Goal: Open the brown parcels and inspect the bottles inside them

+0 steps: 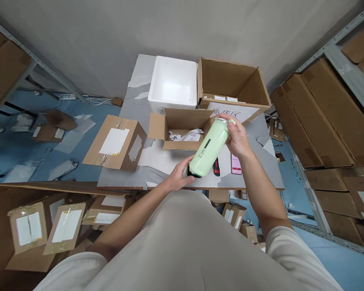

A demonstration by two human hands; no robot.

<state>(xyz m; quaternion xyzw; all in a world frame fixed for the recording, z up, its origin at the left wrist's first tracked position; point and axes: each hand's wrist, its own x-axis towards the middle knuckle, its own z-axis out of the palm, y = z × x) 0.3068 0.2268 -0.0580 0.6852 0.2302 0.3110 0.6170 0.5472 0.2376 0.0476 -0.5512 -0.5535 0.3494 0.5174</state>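
Note:
A light green cylinder with dark lettering (pixel 209 148) is held tilted above the table, its upper end leaning right. My left hand (pixel 182 174) is closed around its dark lower end. The fingers of my right hand (pixel 235 135) grip the silvery upper end. Just behind the cylinder stands an open cardboard box (pixel 182 145) with crumpled white paper (pixel 186 135) inside. A black and red tool (pixel 216 167) lies on the table below my right hand, beside a phone with a lit pink screen (pixel 235 165).
A closed, labelled carton (pixel 117 142) sits on the table (pixel 139 98) at the left. A white foam box (pixel 172 83) and a large open carton (pixel 233 81) stand at the back. Labelled parcels (pixel 63 228) lie at the lower left; shelves of cartons (pixel 324 117) line the right.

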